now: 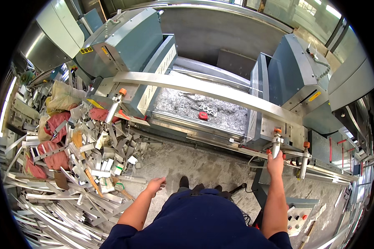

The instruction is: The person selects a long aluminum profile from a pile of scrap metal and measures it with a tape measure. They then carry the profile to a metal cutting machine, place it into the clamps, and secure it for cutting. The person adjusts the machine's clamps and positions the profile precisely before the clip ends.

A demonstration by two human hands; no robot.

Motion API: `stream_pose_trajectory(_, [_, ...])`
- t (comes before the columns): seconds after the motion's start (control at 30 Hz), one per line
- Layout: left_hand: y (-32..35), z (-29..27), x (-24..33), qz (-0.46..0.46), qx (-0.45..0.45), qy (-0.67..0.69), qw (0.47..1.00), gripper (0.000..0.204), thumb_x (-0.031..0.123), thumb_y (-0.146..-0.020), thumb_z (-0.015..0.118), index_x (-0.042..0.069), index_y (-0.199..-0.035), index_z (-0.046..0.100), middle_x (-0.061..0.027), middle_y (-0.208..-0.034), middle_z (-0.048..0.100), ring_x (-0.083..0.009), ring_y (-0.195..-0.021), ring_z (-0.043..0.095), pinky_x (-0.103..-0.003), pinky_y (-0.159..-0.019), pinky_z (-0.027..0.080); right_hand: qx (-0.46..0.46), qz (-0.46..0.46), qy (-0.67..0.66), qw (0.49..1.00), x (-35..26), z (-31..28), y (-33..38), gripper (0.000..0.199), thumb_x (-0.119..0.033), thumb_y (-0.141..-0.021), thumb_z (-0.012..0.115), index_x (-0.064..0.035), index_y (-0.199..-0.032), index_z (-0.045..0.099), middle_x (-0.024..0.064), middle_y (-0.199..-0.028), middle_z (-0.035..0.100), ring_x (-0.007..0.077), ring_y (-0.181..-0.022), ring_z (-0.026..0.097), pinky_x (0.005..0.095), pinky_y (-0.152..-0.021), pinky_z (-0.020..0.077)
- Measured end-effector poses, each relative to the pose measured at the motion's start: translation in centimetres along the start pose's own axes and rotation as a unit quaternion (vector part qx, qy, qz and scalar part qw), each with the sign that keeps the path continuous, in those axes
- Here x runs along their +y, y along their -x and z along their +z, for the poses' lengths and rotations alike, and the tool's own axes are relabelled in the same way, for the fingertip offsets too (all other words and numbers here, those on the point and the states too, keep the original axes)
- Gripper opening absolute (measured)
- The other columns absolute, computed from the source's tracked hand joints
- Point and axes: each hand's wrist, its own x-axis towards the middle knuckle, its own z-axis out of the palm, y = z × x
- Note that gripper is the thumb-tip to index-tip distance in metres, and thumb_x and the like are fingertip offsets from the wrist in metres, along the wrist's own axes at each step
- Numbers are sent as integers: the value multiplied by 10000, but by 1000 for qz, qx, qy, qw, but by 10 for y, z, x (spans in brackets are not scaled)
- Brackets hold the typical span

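A long silver metal profile lies across the double-headed cutting machine, from the left head to the right head. My right hand is closed around the lower end of a silver clamp cylinder with an orange top, at the profile's right end. Another orange-topped cylinder stands just right of that hand. Over the floor, left of my body, my left hand hangs with its fingers apart and nothing in it. A similar cylinder sits near the profile's left end.
A red tape measure rests on the chip-covered machine bed. Metal offcuts, long strips and red sacks pile up on the left floor. A control box with buttons stands at lower right.
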Motion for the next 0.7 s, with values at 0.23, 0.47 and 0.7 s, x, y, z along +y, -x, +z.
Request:
stream_pose_trajectory(0.23, [-27, -9, -33, 38, 48, -302, 951, 521, 442, -819, 698, -47, -994, 717, -206, -965, 713, -302, -914, 681, -397, -823, 514, 6, -11, -3, 1000, 11, 5, -3, 511, -281, -886, 653, 1, -1274, 477, 293, -1097, 635, 466, -1020, 612, 504, -859, 483])
stream_pose_trajectory(0.47, [-36, -30, -100, -72, -9, -355, 932, 622, 477, -819, 674, -46, -1157, 674, -242, -1174, 663, -345, -1115, 632, -389, -969, 474, -2, 2, -8, 1000, 1, 1, -1, 486, -272, -880, 651, -6, -1250, 483, 291, -1083, 639, 467, -1009, 616, 509, -852, 486])
stream_pose_trajectory(0.7, [-34, -28, -91, -66, -6, -354, 933, 597, 467, -826, 666, -41, -1138, 684, -239, -1156, 670, -347, -1100, 639, -393, -964, 477, 15, -4, -5, 1000, 7, 3, -1, 466, -261, -883, 653, -8, -1238, 489, 287, -1071, 643, 466, -998, 620, 508, -844, 488])
